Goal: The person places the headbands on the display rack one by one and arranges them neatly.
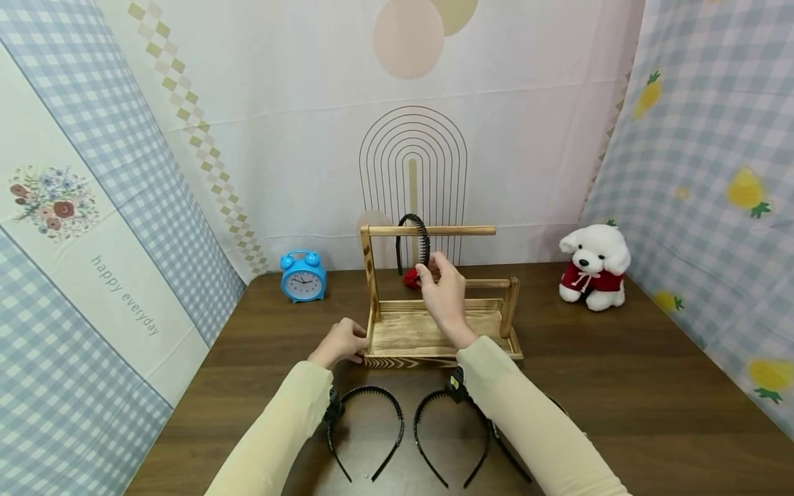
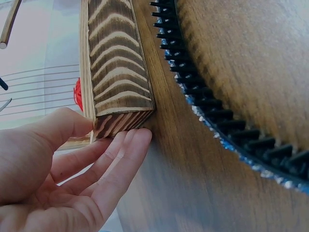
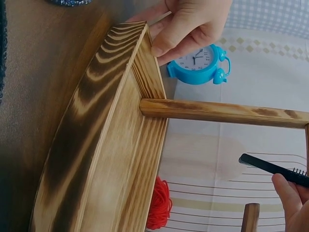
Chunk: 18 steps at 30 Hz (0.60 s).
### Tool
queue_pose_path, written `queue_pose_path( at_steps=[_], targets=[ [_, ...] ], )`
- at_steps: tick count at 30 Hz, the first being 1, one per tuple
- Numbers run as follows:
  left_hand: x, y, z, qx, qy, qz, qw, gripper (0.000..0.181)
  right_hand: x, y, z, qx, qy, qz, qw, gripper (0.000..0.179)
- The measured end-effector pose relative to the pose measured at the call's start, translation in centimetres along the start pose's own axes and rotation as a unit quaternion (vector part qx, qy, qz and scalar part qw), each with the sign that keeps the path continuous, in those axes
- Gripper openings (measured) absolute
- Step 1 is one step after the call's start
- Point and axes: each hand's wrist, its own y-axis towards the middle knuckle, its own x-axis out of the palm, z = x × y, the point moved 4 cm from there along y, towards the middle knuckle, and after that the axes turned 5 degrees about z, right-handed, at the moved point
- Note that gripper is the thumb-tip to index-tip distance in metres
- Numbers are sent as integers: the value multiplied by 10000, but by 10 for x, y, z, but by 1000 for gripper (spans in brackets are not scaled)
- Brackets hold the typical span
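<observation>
A wooden stand with a shallow tray base and a raised horizontal bar sits mid-table. My left hand grips the tray's left end; in the left wrist view its thumb is on the rim and its fingers are against the outer side. My right hand pinches a black toothed headband low on one side. That headband arches over the bar, its free end pointing down behind it. Whether it rests on the bar I cannot tell.
Two dark headbands, one left and one right, lie in front of the stand; another is partly under my right forearm. A red yarn-like bundle sits behind the stand. A blue alarm clock and plush dog flank it.
</observation>
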Motion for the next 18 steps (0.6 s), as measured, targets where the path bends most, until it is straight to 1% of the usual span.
queue_pose_path(
  at_steps=[7,14,18],
  targets=[
    [1,1,-1,-15,-26,-1,10000,30,3,-2,0,6,-19,-66,10000,12],
    [1,2,-1,-17,-22,14,10000,29,7,-4,-4,15,-28,-136,9999,15],
    [1,1,0,-13,0,21,10000,30,8,-6,-4,30,-10,-152,9999,14]
  ],
)
